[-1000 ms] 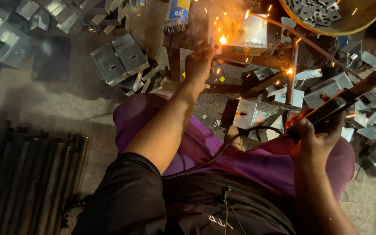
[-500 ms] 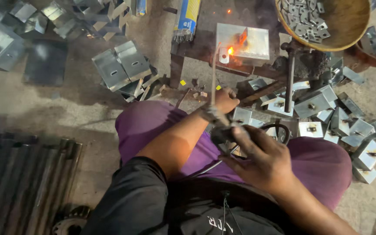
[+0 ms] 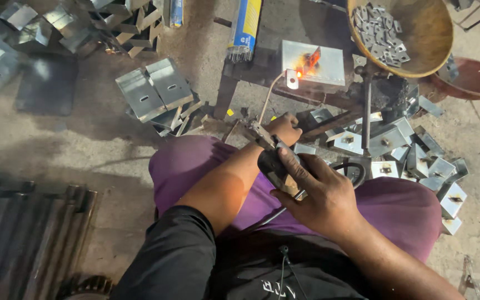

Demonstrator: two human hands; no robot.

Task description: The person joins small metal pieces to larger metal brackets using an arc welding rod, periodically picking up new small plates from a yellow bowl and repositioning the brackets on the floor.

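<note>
We clamp our right hand (image 3: 319, 194) around the black electrode holder (image 3: 273, 166), low over our purple lap, its cable trailing off behind. Our left hand (image 3: 285, 128) pinches the thin rod (image 3: 266, 100) just above the holder's metal jaws, apparently steadying it where it seats. Beyond, the rod's tip reaches a small tab (image 3: 292, 79) beside a grey plate (image 3: 313, 62) that glows orange, raised on a dark stand within arm's reach. A brass bowl (image 3: 434, 33) of small parts sits to the right, with bent brackets (image 3: 395, 150) heaped below it, near at hand.
</note>
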